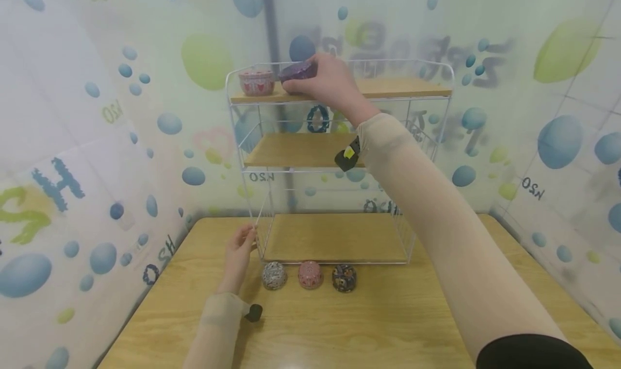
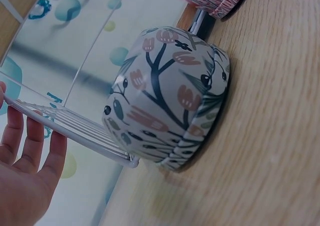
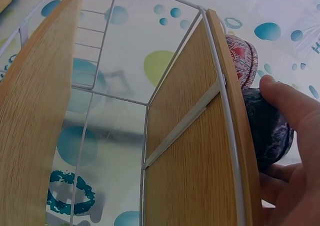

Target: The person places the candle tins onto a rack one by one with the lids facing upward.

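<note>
My right hand (image 1: pixel 335 83) holds a dark purple-blue round tin (image 1: pixel 297 71) at the top board of a white wire shelf rack (image 1: pixel 236 126). In the right wrist view, the thumb is on one side of that marbled tin (image 3: pixel 267 128) and fingers are on the other. Just left of it on the same board stands a pink-and-red patterned tin (image 1: pixel 257 82). Low at the rack's left side, my left hand (image 1: pixel 237 253) grips the wire frame, its fingers behind the white wire (image 2: pixel 75 138) in the left wrist view. Beside that wire sits a tin with a floral print (image 2: pixel 165 95).
Three patterned tins stand in a row along the rack's front foot: a grey-white one (image 1: pixel 274 276), a pink one (image 1: pixel 310 274) and a dark one (image 1: pixel 344 278). The rack has a middle board (image 1: pixel 296 148) and a bottom board (image 1: pixel 335 237). Patterned sheeting (image 1: pixel 170 159) surrounds the wooden table (image 1: pixel 310 331).
</note>
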The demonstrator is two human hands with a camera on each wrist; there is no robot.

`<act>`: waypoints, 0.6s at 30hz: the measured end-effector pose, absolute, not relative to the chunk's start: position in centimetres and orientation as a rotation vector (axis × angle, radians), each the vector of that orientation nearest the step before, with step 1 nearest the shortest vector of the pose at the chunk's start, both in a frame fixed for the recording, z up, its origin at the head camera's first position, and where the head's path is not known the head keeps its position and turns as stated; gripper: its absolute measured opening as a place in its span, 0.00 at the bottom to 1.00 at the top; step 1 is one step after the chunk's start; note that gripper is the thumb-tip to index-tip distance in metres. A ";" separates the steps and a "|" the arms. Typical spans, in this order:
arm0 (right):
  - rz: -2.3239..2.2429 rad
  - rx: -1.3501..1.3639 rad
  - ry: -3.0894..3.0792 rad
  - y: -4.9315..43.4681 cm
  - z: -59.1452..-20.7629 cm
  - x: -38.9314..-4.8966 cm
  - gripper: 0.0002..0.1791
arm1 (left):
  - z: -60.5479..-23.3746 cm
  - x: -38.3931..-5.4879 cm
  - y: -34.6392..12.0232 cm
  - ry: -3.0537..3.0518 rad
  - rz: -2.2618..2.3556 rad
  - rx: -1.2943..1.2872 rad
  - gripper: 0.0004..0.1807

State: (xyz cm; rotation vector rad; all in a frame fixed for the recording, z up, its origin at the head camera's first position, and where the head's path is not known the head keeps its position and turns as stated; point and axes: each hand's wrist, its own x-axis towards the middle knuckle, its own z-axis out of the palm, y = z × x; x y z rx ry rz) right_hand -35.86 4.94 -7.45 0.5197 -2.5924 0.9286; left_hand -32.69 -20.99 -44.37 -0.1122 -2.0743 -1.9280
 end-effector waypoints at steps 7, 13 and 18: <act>0.864 0.485 -2.652 5.0 -7.3 -35.9 0.39 | -44.3 -32.7 -21.1 -2.066 -1.957 -0.111 0.15; 0.832 0.477 -2.696 5.0 -7.0 -35.9 0.41 | -42.5 -31.4 -20.6 -2.074 -1.964 -0.107 0.14; 0.813 0.474 -2.727 4.9 -6.9 -35.8 0.40 | -41.6 -30.6 -20.3 -2.086 -1.957 -0.112 0.13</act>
